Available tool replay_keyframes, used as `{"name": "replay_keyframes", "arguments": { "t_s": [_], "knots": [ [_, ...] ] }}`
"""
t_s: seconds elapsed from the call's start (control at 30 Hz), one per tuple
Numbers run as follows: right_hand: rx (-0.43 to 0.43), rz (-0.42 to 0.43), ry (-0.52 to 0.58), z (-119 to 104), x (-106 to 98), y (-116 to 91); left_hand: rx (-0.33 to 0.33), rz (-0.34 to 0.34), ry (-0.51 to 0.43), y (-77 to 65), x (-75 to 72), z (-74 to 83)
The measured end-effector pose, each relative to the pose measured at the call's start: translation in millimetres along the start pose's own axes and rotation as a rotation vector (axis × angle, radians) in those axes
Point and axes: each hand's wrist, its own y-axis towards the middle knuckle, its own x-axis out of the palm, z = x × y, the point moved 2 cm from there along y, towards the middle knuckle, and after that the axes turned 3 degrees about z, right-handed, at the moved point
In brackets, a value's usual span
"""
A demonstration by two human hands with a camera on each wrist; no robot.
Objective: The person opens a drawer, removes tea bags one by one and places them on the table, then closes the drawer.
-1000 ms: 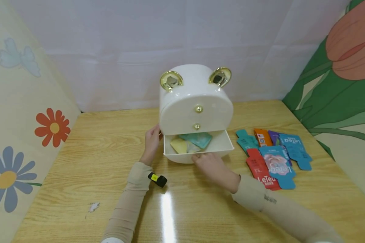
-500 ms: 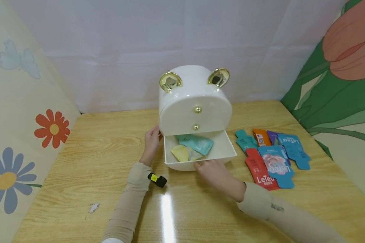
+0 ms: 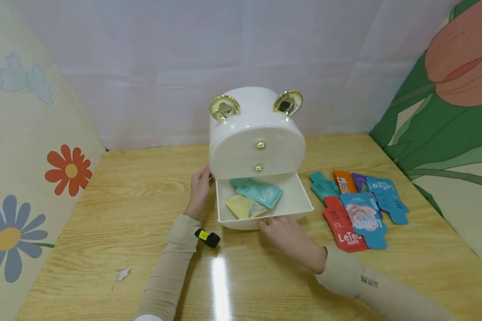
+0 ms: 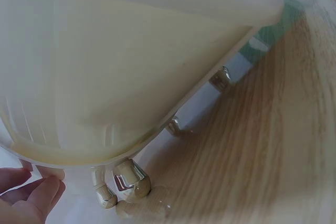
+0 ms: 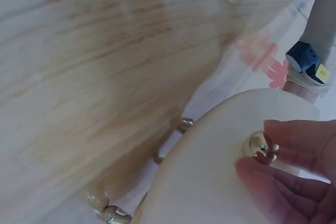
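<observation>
A white drawer box (image 3: 257, 151) with gold ears stands on the table, its lower drawer (image 3: 291, 200) pulled out. Inside lie teal sachets (image 3: 261, 194), one lettered LeTea, and a yellow and grey packet (image 3: 238, 206). My right hand (image 3: 293, 238) is at the drawer's front; in the right wrist view its thumb and finger pinch the gold knob (image 5: 258, 145). At the box's left side, my left hand (image 3: 199, 189) touches the white casing with its fingertips (image 4: 50, 187), close to the gold feet (image 4: 131, 177). Most of those fingers are hidden behind the box in the head view.
Several flat, notched LeTea packs overlap right of the drawer, among them a red one (image 3: 343, 227), a blue one with a flower (image 3: 363, 218) and an orange one (image 3: 344, 181). A white curtain (image 3: 152, 89) hangs behind the table; painted walls flank it.
My right hand has drawn the lower drawer further out toward me, showing more of the sachets inside. The left hand stays at the box's side.
</observation>
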Motion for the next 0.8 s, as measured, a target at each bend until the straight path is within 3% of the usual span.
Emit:
{"name": "replay_keyframes", "arguments": {
  "t_s": [0.1,0.3,0.43,0.53,0.63,0.8],
  "knots": [
    [0.005,0.016,0.036,0.8,-1.0,-0.8,0.001,0.003,-0.004,-0.5,-0.6,0.5],
    [0.087,0.027,0.222,7.1,-14.3,0.3,0.009,0.001,-0.003,-0.6,-1.6,1.4],
    [0.102,0.085,0.215,16.9,-26.6,5.5,0.006,-0.007,0.001,-0.7,-1.8,1.9],
    [0.112,0.081,0.191,27.7,-33.6,11.4,0.002,-0.007,-0.007,-0.4,-1.7,2.1],
    [0.116,0.007,0.184,39.5,-37.2,19.4,-0.001,-0.004,-0.012,0.0,-1.5,2.1],
    [0.088,-0.219,0.252,55.6,-35.9,32.8,-0.014,0.01,-0.011,0.6,-1.2,0.1]
  ]
}}
